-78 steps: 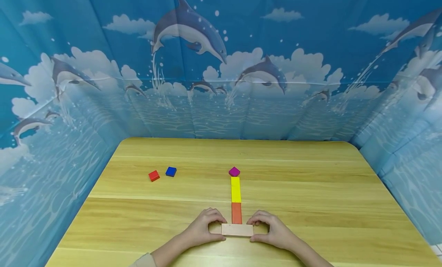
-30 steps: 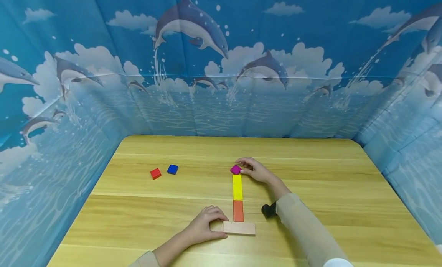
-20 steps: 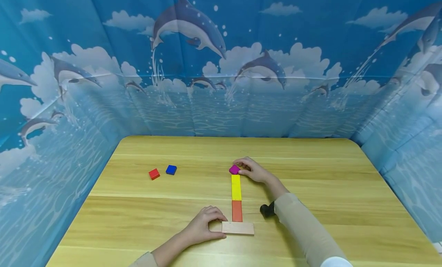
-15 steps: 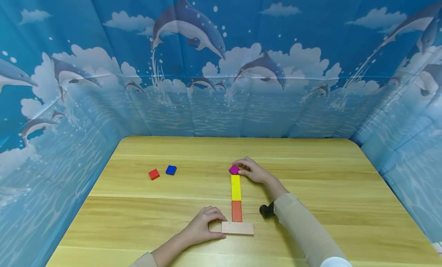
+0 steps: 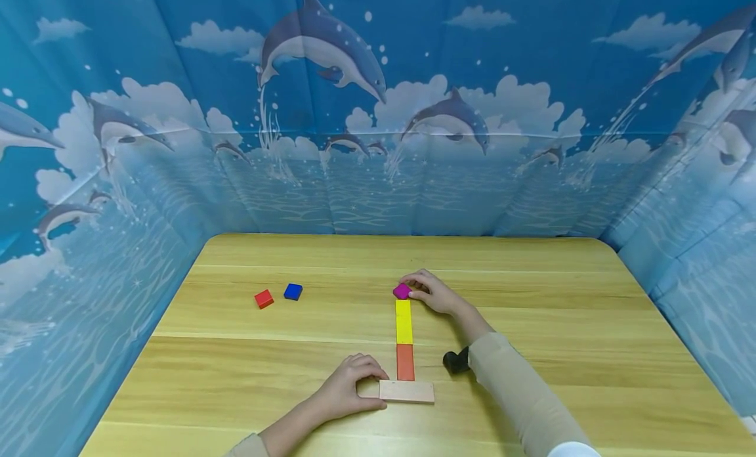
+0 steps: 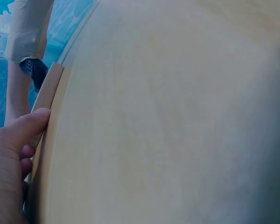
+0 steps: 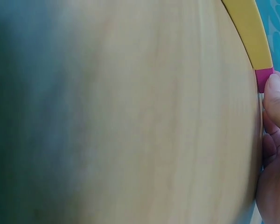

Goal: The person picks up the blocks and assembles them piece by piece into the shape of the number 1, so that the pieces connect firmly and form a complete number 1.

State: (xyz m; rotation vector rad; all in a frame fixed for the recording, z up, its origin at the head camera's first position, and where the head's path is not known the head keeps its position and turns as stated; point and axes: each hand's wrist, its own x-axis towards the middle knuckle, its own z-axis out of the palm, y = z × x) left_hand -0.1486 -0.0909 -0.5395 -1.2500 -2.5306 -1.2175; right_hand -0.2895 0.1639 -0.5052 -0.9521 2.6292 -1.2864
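In the head view my left hand [image 5: 347,389] holds the left end of a plain wooden block [image 5: 407,392] between thumb and fingers. Above that block's middle, an orange-red block [image 5: 405,362] and a yellow block [image 5: 403,322] form a straight upright line. At the far end of the line is a magenta block [image 5: 402,291], which my right hand [image 5: 436,293] pinches from the right. The left wrist view shows the thumb on the edge of the wooden block [image 6: 50,88]. In the right wrist view the thumb presses the magenta block [image 7: 264,80], which touches the yellow block [image 7: 252,32].
A red block [image 5: 264,299] and a blue block [image 5: 293,291] lie apart at the left of the wooden table [image 5: 531,280]. A black wrist device [image 5: 456,362] hangs beneath the right sleeve [image 5: 520,385]. A dolphin-print curtain [image 5: 354,194] surrounds the table's back and sides.
My right hand has left the wooden block's right end and gone up to the magenta block, gripping it. The magenta block has shifted very slightly right. My left hand has stayed in place.
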